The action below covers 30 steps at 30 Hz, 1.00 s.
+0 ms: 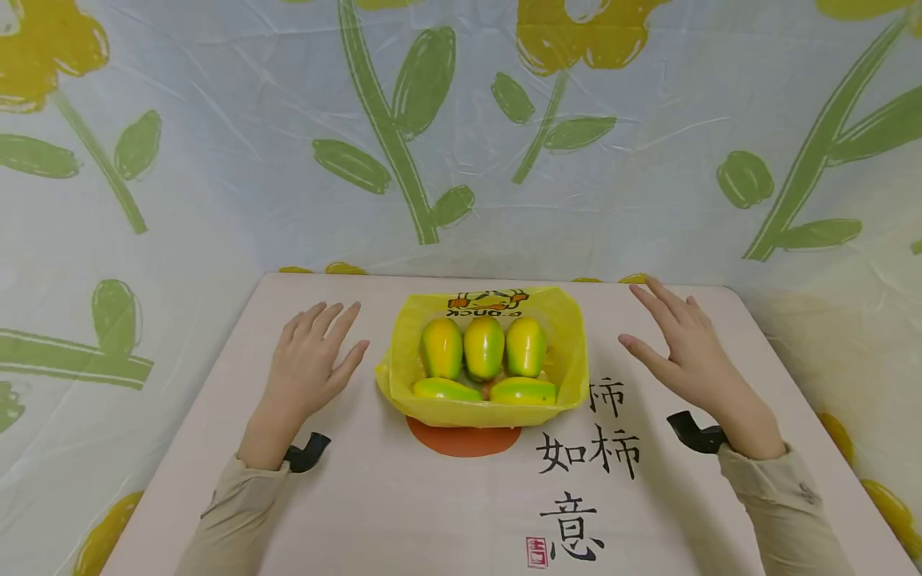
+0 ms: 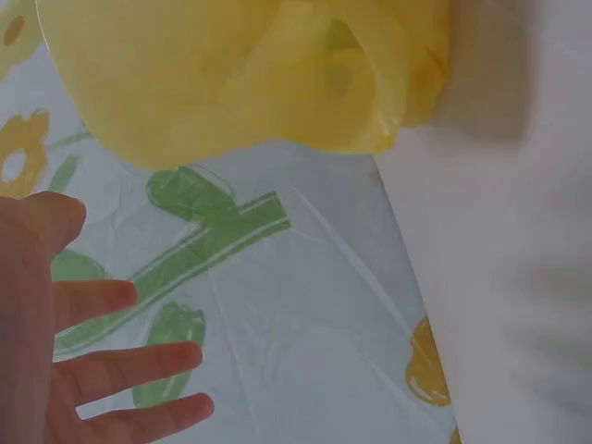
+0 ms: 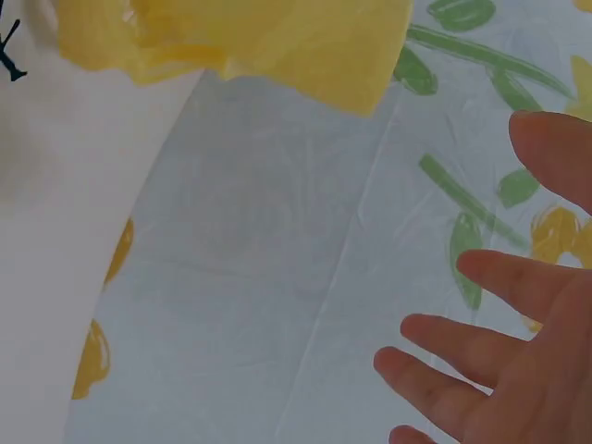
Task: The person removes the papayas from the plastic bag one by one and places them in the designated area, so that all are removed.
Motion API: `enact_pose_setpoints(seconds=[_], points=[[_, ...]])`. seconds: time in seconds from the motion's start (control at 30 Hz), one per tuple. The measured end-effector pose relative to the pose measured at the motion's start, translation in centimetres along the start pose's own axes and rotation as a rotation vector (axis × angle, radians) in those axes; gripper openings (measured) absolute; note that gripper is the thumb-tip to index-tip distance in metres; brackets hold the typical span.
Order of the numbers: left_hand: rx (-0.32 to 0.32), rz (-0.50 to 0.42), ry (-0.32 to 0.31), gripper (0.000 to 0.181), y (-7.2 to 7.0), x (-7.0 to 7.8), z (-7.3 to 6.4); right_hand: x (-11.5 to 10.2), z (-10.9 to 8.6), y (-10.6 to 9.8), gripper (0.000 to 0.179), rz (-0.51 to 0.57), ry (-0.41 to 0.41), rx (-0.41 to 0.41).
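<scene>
A yellow plastic bag (image 1: 490,414) with its mouth spread wide sits at the middle of the table. Inside it lie several yellow-green mangoes (image 1: 484,348), three in a back row and others along the front rim. To the left of the bag is my left hand (image 1: 311,356), fingers spread and holding nothing. My right hand (image 1: 680,344) is on the other side, apart from the bag, also with spread fingers and nothing in it. Both wrist views show the bag's side (image 2: 231,83) beyond the loose fingers.
The pale table (image 1: 360,512) carries black brush characters (image 1: 572,524) and an orange-red printed shape (image 1: 464,442) by the bag's front. A flower-patterned cloth (image 1: 274,160) hangs behind and at both sides. A black wrist mount (image 1: 695,434) sticks out from each cuff.
</scene>
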<state>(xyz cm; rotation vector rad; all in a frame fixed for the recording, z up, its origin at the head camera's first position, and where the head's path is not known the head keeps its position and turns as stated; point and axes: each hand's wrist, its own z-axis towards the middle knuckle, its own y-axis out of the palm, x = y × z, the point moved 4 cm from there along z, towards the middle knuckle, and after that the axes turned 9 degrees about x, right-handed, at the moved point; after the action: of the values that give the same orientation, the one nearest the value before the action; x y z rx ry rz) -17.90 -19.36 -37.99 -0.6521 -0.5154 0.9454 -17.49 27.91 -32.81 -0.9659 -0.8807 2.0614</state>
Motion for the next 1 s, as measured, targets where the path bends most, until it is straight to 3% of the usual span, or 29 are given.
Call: enact_pose_setpoints(seconds=[0.13, 0.27, 0.7, 1.0], points=[[0.047, -0.015, 0.039, 0.065, 0.1, 0.8, 0.5, -0.8, 0.6, 0.0, 0.07, 0.094, -0.04, 0.028], [0.041, -0.023, 0.068, 0.061, 0.2, 1.6, 1.1, -1.4, 1.1, 0.0, 0.069, 0.13, -0.052, 0.016], [-0.137, -0.021, 0.082, 0.056, 0.9, 3.1, 2.3, -3.6, 3.6, 0.8, 0.066, 0.173, -0.068, -0.125], [-0.232, 0.039, 0.191, 0.053, 1.3, 4.1, 3.4, -5.5, 5.6, 1.1, 0.058, 0.264, -0.112, -0.256]])
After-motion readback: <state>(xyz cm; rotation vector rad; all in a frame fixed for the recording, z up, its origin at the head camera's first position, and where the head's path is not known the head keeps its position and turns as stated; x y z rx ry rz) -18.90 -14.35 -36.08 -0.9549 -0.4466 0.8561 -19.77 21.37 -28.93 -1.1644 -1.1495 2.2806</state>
